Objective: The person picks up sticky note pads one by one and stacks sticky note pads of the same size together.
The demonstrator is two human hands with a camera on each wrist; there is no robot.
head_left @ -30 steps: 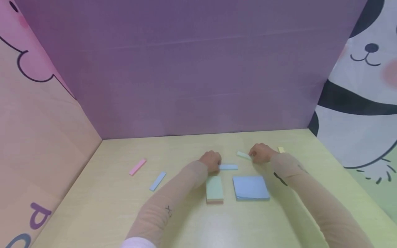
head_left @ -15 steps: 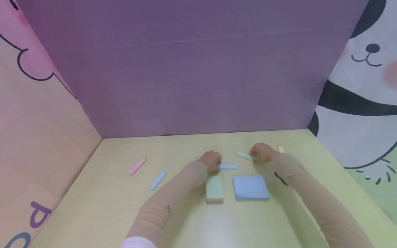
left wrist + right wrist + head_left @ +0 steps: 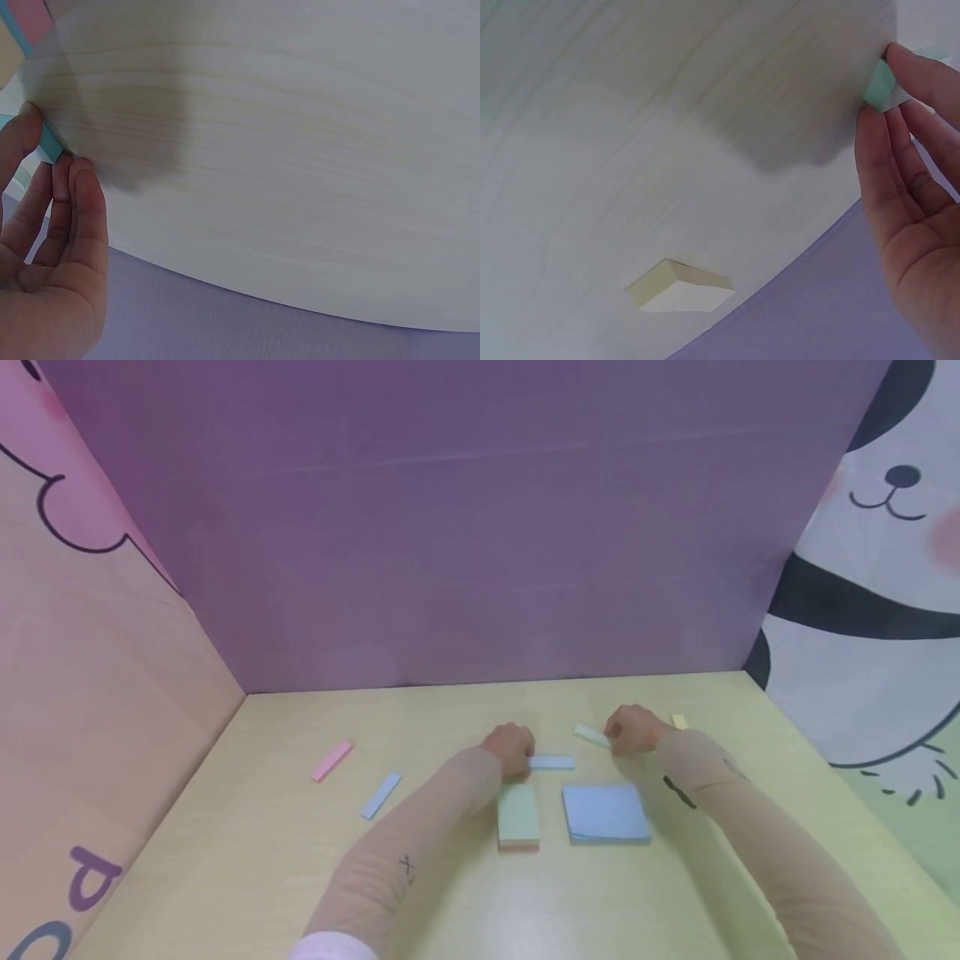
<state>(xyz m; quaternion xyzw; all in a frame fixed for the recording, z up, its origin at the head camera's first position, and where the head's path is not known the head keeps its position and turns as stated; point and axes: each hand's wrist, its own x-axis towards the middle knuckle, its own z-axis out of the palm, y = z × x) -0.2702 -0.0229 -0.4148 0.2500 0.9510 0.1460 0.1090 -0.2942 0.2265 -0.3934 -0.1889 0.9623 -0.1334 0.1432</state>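
My left hand [image 3: 510, 749] pinches the left end of a narrow light-blue sticky note pad [image 3: 553, 762] lying crosswise. In the left wrist view, the thumb and fingers hold the end of this pad [image 3: 51, 144]. Farther right, my right hand [image 3: 634, 729] pinches one end of a narrow pale-green sticky note pad [image 3: 590, 734]. Its green end [image 3: 880, 84] shows between thumb and fingers in the right wrist view. Nearer to me are a stack of sticky note pads [image 3: 518, 814], green on top with pink below, and a wider blue sticky note pad [image 3: 606, 814].
At the left lie a narrow pink pad [image 3: 332, 762] and another narrow blue pad [image 3: 381, 796]. A yellow pad [image 3: 678, 722] sits beyond my right wrist. A purple panel [image 3: 480, 543] rises behind the table [image 3: 300, 877], with printed panels at both sides.
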